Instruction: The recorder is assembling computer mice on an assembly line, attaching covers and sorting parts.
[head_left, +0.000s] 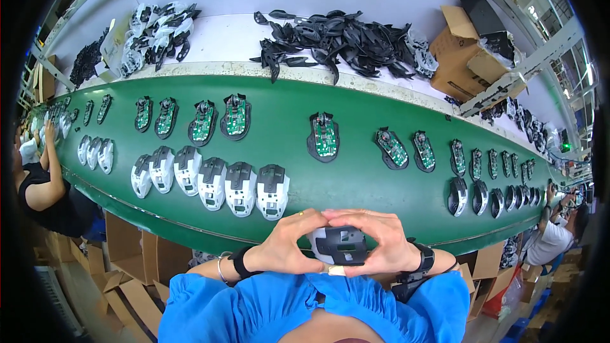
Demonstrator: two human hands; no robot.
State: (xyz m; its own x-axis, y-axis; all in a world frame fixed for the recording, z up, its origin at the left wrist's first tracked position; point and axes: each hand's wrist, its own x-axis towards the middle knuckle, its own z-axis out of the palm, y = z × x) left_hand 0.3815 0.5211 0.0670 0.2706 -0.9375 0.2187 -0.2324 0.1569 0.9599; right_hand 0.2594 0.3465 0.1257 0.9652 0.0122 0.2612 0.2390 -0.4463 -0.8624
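Close in front of my body, I hold a mouse top shell (342,245) between both hands. It is grey and black with small rectangular openings. My left hand (284,242) grips its left end, thumb below and fingers curled over the far edge. My right hand (390,241) wraps round the right end in the same way, and the fingertips of the two hands meet above the shell. Left of my hands, several white-and-black mouse shells (272,192) stand in a slanting row on the green belt. Straight ahead lies a mouse base (324,139) with its green circuit board showing.
More mouse bases (236,117) line the green conveyor belt (356,187) on both sides. Black plastic side pieces (343,38) are heaped on the shelf behind, beside a cardboard box (454,57). One person (44,184) works at far left, another (549,241) at far right. Open cartons (136,251) stand below.
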